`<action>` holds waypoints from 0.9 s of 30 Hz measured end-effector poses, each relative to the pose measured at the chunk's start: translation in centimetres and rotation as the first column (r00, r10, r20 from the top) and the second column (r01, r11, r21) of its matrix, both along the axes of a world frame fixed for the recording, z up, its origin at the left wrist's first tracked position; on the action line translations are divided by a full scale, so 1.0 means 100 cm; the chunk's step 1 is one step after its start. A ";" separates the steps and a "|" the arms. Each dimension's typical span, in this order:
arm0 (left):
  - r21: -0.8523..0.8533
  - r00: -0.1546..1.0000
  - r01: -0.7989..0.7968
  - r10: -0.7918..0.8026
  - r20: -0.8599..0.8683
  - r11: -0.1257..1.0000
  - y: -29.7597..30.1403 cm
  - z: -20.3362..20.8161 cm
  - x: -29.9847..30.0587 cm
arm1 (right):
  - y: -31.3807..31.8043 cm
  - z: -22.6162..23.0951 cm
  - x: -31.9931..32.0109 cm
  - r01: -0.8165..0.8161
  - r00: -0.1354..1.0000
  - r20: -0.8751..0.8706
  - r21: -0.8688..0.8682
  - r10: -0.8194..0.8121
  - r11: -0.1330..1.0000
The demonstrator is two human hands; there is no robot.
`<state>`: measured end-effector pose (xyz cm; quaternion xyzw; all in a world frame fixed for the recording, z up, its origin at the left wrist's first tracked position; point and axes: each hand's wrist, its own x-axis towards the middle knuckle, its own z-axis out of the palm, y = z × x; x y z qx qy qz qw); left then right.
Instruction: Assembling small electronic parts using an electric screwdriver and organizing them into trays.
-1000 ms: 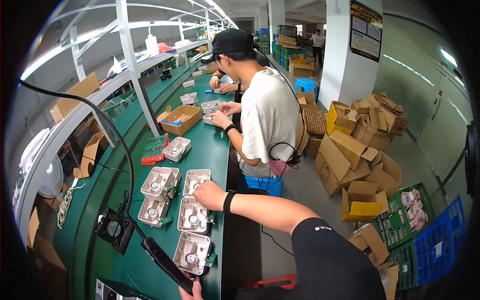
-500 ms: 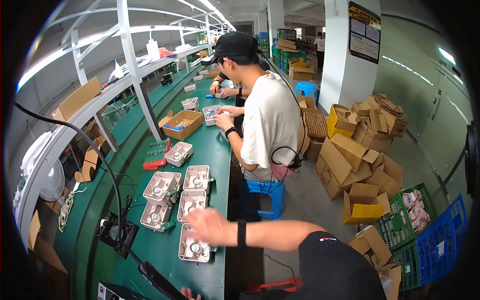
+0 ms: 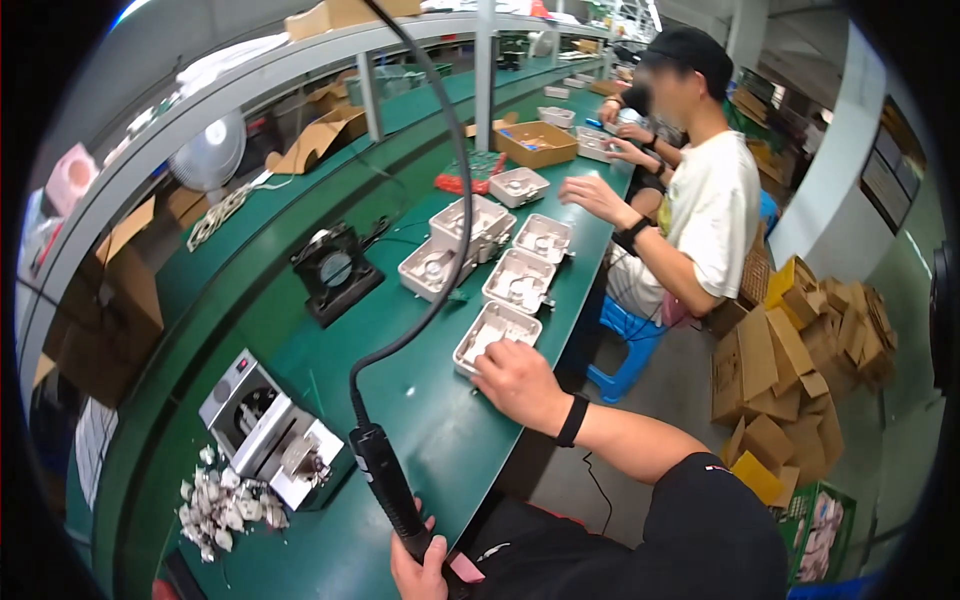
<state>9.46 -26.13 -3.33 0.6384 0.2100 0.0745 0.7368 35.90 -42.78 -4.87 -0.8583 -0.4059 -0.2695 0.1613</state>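
Note:
My left hand (image 3: 418, 565), at the lower edge, is wrapped around the lower part of a black corded hand tool (image 3: 388, 485). The tool's thick cable rises from its upper end; its working tip is hidden, so its exact kind is unclear. My right hand (image 3: 522, 385) has its fingers curled over the near rim of a beige plastic housing (image 3: 490, 332), the closest in a row. Beyond it are more open housings (image 3: 520, 278) with round parts inside and small green boards at their sides. Two others (image 3: 470, 222) are stacked or overlapping to the left.
A black square fan (image 3: 338, 268) stands left of the housings. Nearer are a grey metal device (image 3: 270, 430) and a heap of whitish lumps (image 3: 225, 505). Green boards on red (image 3: 470, 172) and a cardboard box (image 3: 537, 143) lie farther along. A seated co-worker (image 3: 700, 190) is at the right.
The view has swung left, bringing the grey device and whitish heap into sight. My right hand has settled on the nearest housing's rim. My left hand now shows gripping the tool. The co-worker's hand has lifted.

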 end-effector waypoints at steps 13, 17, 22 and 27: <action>0.207 0.997 -0.033 0.048 -0.067 0.978 -0.010 -0.012 -0.012 | -0.012 -0.002 0.053 0.121 0.993 -0.004 -0.060 -0.121 0.991; 0.214 0.996 -0.064 0.075 -0.045 0.975 -0.015 -0.008 -0.008 | -0.023 0.003 0.061 0.150 0.989 0.030 -0.099 -0.148 0.984; 0.320 1.000 0.023 -0.021 -0.011 0.947 0.006 -0.040 -0.028 | 0.018 0.025 -0.006 -0.029 1.000 -0.006 0.054 0.030 0.998; 0.447 0.979 0.018 -0.107 0.176 0.895 -0.002 -0.031 -0.015 | 0.037 0.017 -0.093 -0.234 0.151 -0.774 0.577 0.615 0.783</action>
